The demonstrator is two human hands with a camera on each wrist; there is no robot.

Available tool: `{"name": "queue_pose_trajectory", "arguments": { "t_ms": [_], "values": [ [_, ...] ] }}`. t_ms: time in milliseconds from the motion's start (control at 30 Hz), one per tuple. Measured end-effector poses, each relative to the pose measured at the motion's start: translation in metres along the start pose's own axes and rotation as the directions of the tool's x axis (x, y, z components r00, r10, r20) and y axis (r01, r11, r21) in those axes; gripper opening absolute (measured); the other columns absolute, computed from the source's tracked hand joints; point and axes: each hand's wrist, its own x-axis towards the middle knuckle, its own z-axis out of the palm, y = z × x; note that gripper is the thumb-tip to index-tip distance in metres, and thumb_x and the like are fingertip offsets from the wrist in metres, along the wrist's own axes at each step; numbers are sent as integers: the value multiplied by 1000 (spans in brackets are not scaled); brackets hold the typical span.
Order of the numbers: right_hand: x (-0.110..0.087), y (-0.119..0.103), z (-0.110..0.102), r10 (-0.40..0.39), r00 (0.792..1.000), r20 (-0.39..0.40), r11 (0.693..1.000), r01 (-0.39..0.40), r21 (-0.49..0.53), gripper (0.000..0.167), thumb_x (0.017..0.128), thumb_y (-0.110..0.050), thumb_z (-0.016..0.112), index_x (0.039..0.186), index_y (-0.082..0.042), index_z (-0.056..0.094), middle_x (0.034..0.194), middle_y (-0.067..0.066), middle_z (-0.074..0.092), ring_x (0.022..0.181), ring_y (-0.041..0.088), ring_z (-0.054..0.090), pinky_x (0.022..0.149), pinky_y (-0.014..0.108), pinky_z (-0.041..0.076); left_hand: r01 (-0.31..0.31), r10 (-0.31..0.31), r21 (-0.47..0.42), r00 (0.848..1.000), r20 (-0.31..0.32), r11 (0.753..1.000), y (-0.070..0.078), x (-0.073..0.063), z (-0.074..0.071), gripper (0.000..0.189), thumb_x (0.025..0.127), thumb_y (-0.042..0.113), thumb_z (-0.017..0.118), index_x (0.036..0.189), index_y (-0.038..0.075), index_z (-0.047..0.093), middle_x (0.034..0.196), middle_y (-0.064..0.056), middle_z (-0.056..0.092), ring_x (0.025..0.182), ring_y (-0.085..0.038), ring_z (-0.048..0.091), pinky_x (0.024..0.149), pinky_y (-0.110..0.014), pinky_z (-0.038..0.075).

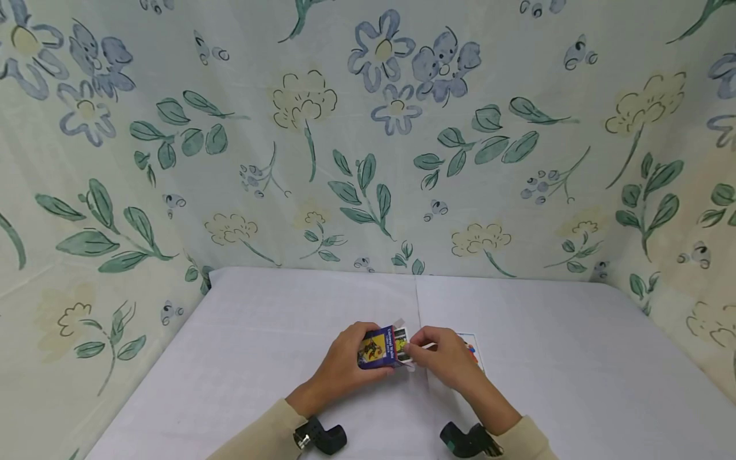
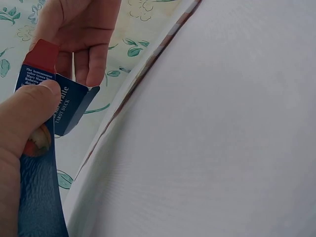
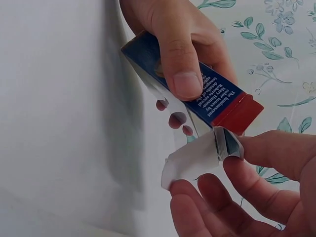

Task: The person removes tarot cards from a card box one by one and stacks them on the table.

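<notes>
My left hand (image 1: 345, 358) grips a dark blue tarot card box (image 1: 375, 349) above the white table, its thumb lying along the narrow printed side in the left wrist view. The box's open end faces right, and a red flap (image 3: 242, 114) stands out from it. A stack of cards (image 1: 400, 340) pokes from that end, a yellow and black picture on top. My right hand (image 1: 445, 354) pinches the protruding cards between thumb and forefinger. In the right wrist view a white lid flap (image 3: 192, 160) hangs beneath the box mouth, close to the other curled fingers.
A flat white-bordered sheet or card with a colourful picture (image 1: 473, 348) lies on the table, partly behind my right hand. The white tablecloth (image 1: 259, 319) has a crease running down its middle. A flower-patterned curtain (image 1: 368, 191) closes off the back and sides.
</notes>
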Motion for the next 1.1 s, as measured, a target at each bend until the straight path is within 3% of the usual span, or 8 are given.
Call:
{"name": "queue_pose_trajectory", "arguments": {
  "t_ms": [567, 833, 1100],
  "values": [
    [4, 1, -13, 53, 998, -34, 988, -48, 144, 13, 88, -17, 69, 91, -5, 66, 86, 5, 69, 69, 20, 66, 65, 31, 57, 40, -40, -13, 999, -14, 999, -2, 0, 1, 76, 77, 54, 75, 132, 9, 47, 122, 5, 55, 105, -8, 51, 92, -33, 47],
    [6, 0, -23, 109, 994, -12, 969, -103, 226, 19, 91, -19, 66, 99, -2, 62, 86, 11, 72, 69, 29, 70, 63, 33, 57, 80, -80, -20, 997, -1, 997, 0, 1, 0, 75, 77, 47, 78, 133, 11, 46, 125, 4, 54, 110, -10, 51, 96, -36, 46],
    [6, -1, -32, 143, 990, 7, 956, -140, 256, 23, 90, -17, 67, 105, -1, 58, 89, 13, 72, 70, 31, 70, 64, 33, 57, 78, -78, -6, 997, -13, 997, 0, 1, 1, 74, 76, 47, 79, 132, 12, 47, 125, 3, 54, 109, -10, 51, 95, -36, 46]
  ]
}}
